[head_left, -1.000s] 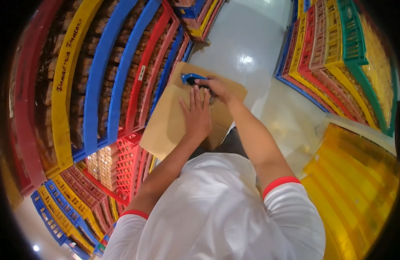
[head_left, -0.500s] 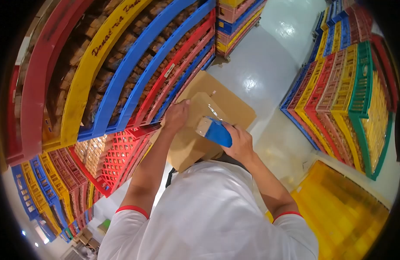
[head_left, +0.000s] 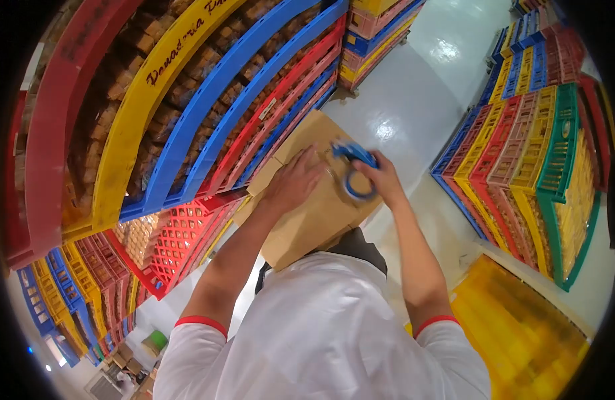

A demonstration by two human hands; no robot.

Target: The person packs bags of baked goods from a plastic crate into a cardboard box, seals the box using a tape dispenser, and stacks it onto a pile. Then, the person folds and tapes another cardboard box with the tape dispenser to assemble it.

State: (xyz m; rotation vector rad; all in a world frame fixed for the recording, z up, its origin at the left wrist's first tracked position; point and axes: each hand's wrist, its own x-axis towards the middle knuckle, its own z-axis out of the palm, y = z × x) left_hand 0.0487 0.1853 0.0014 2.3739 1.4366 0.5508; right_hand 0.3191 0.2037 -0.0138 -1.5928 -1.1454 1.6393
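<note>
A brown cardboard box (head_left: 297,230) sits against my front with its top flaps folded down flat. My left hand (head_left: 295,180) lies on the box top, fingers stretched out and pressing on the cardboard. Over the right side of the box, my right hand (head_left: 383,176) grips a blue tape dispenser (head_left: 355,155). The dispenser's tape roll ring shows below its body, and motion blurs it somewhat. Whether its front edge touches the cardboard I cannot tell.
Stacked colourful crates (head_left: 181,120) of packaged goods rise close on my left. A red crate (head_left: 181,247) is beside my left forearm. More stacked crates (head_left: 514,153) stand to the right, near a yellow crate (head_left: 521,327). Shiny grey floor (head_left: 414,87) runs between the stacks.
The raised box flap has gone down flat. My left hand has slid right and flattened on the top. My right hand has lifted the tape dispenser up and to the right.
</note>
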